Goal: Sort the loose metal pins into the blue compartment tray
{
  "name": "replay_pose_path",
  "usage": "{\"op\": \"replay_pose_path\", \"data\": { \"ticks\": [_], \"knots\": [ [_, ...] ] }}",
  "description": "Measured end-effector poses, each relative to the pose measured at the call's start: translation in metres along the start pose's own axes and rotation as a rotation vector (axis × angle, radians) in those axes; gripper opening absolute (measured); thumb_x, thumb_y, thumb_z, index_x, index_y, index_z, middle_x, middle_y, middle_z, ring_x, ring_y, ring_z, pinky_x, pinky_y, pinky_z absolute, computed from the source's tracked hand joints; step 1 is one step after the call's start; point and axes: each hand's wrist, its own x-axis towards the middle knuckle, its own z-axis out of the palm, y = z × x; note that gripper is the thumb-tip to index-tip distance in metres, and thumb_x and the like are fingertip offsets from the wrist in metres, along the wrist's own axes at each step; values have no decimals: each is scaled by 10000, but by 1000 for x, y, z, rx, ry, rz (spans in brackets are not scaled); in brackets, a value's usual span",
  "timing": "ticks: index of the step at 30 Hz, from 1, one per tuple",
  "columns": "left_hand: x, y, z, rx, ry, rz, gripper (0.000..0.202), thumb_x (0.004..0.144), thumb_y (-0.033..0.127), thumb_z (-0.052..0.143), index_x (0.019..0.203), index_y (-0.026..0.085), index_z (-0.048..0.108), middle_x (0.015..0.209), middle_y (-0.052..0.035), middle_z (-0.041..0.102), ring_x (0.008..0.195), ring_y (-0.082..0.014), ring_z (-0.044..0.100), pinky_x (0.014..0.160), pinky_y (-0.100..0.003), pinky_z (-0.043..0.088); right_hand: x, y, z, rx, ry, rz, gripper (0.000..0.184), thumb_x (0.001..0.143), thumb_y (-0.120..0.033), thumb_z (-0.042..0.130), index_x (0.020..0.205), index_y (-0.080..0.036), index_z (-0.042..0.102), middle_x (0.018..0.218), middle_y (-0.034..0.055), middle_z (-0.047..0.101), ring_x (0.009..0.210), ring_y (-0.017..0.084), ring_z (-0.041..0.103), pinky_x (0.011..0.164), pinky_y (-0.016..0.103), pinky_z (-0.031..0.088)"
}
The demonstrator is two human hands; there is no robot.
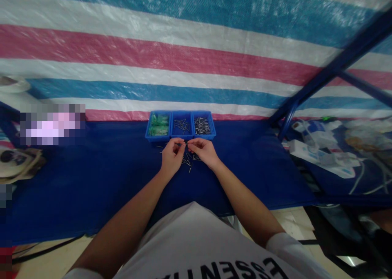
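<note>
My left hand (173,156) and my right hand (204,151) meet just in front of the blue bins. Fingertips of both hands pinch a small thin metal pin (185,144); its exact kind is too small to make out. Under and between the hands lies a loose pile of thin metal pins (188,160), partly hidden by my fingers. A few more lie left of my left hand. The left blue bin (148,134) holds green, clear-looking pieces. Several dark pins lie in the middle bin (181,135), and many silvery ones fill the right bin (212,133).
The dark blue tabletop (101,177) runs up to a striped plastic sheet (171,54). A blue metal frame (306,87) rises at the right, beside a white box (318,158) and plastic bags (367,136). A cloth bag (21,164) sits at the left edge.
</note>
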Motion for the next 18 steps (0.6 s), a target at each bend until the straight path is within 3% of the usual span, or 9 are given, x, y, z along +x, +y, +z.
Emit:
{"op": "replay_pose_path", "data": {
  "ticks": [18],
  "knots": [
    [0, -3, 0, 10, -12, -1, 180, 876, 337, 551, 984, 198, 585, 785, -3, 635, 591, -94, 566, 553, -213, 452, -1, -2, 0, -53, -3, -19, 249, 661, -349, 750, 829, -171, 704, 731, 15, 698, 612, 113, 605, 610, 246, 487]
  ]
}}
